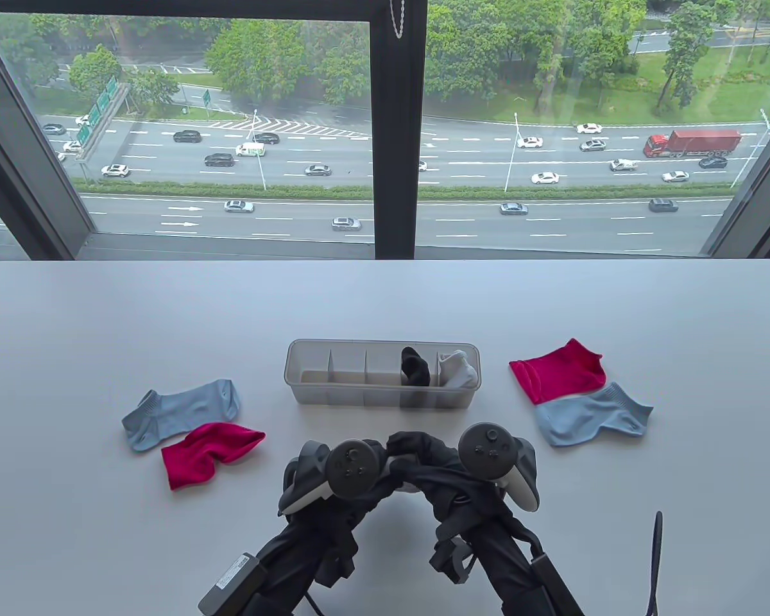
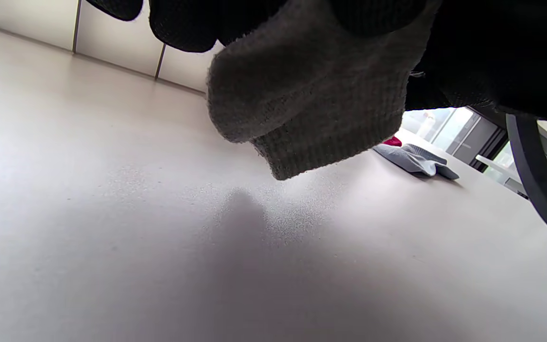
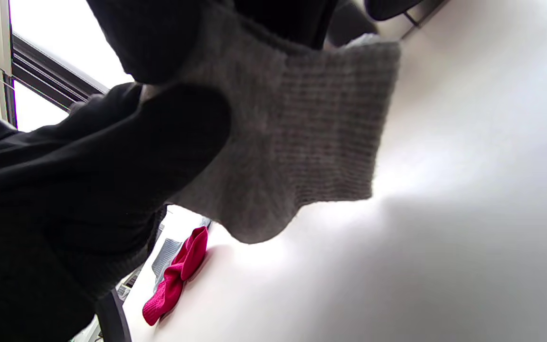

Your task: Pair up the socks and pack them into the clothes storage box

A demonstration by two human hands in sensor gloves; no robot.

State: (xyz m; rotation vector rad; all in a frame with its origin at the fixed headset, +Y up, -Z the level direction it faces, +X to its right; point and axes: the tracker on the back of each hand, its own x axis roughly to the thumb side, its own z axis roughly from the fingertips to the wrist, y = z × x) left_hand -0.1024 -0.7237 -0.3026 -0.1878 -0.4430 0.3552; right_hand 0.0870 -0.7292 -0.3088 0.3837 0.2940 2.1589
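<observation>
**Both hands on a grey sock, just short of the box**

The left hand (image 1: 333,471) and right hand (image 1: 481,465) meet near the table's front edge, just on the near side of the box (image 1: 382,396). Between them they hold a grey sock (image 2: 302,95) above the table (image 1: 102,321). In the right wrist view dark gloved fingers (image 3: 159,142) are curled round the sock's body, its ribbed cuff hanging free. In the left wrist view the left fingers (image 2: 183,23) clamp its upper part (the table view hides the sock under the trackers).

The box is clear, long and split into compartments. A black sock bundle (image 1: 415,367) sits in the second compartment from the right, a white bundle (image 1: 457,371) in the rightmost one.

To the left of the box lie a blue sock (image 1: 179,410) and, nearer, a red sock (image 1: 208,452), overlapping at one corner. To the right lie another red sock (image 1: 558,372) and, nearer, another blue sock (image 1: 590,414), their edges touching.
</observation>
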